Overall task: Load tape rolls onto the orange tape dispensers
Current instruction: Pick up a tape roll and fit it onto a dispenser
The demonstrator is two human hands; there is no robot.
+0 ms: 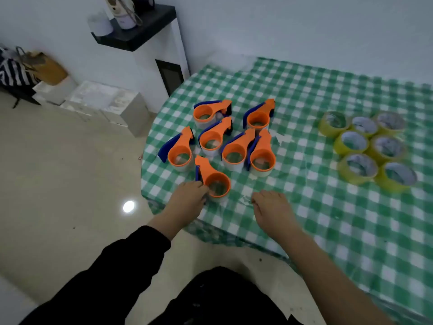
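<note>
The nearest orange plastic tape dispenser (214, 180) lies flat at the near edge of the counter (304, 207). It has a round hollow ring with a tapered neck, a dark blue lever along its left side, and a pale roll of tape seated round the ring. Six more orange dispensers (235, 148) of the same shape lie clustered just beyond it. Each also carries a pale roll, and their necks point away from me.

My left hand (189, 198) touches the nearest dispenser's left side, fingers bent against the lever and ring. Blur keeps me from telling whether I actually grip it. My right hand (271, 207) rests palm down on the cloth just right of that dispenser. Its fingers are loosely curled and hold nothing.

Well apart to the right, seven yellowish translucent tape rolls (365, 148) lie flat with their white-lined cores up, packed touching one another. The counter wears a green-and-white checked cloth with a glossy sheen. A black sleeve (121, 266) covers my left forearm.
</note>
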